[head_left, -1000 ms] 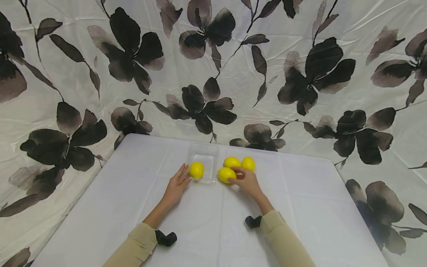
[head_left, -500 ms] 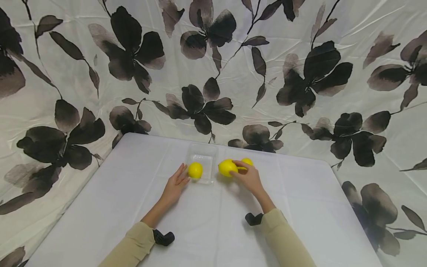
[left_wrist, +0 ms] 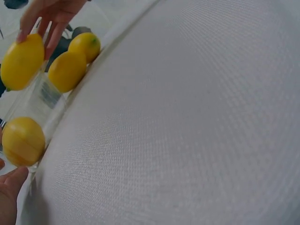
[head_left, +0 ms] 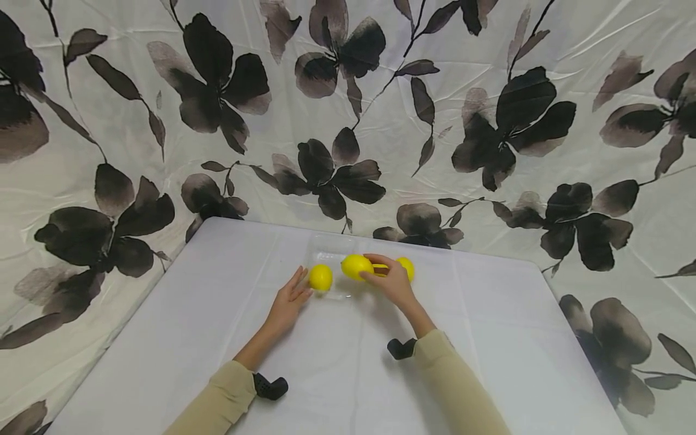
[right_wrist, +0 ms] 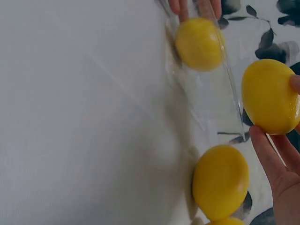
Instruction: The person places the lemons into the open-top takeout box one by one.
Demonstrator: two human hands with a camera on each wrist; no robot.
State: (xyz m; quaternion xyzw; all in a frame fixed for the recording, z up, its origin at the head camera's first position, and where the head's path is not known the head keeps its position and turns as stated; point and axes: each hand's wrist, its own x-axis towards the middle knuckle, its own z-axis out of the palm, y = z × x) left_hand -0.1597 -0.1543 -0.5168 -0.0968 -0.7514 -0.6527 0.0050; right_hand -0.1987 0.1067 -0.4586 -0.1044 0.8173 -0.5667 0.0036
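Observation:
My right hand (head_left: 395, 284) pinches a yellow lemon (head_left: 356, 267) between thumb and fingers, holding it up over the right side of a clear plastic container (head_left: 340, 290). In the right wrist view this lemon (right_wrist: 269, 96) is above the container's rim. Inside the container, at its left, sits another lemon (head_left: 321, 278). My left hand (head_left: 285, 305) rests at the container's left side with fingers extended, the thumb near the front corner. Two more lemons lie right of the container, a nearer lemon (left_wrist: 68, 71) and a farther lemon (left_wrist: 85, 46), partly behind my right hand in the head view.
A white cloth covers the table (head_left: 326, 362). Behind the table's back edge hangs a white curtain (head_left: 413, 133) printed with dark flowers. Black devices are strapped at both wrists, the left device (head_left: 270, 387) and the right device (head_left: 401, 348).
My right hand has lifted one lemon from the group at the right and carried it left over the container. The left hand has stayed at the container's side.

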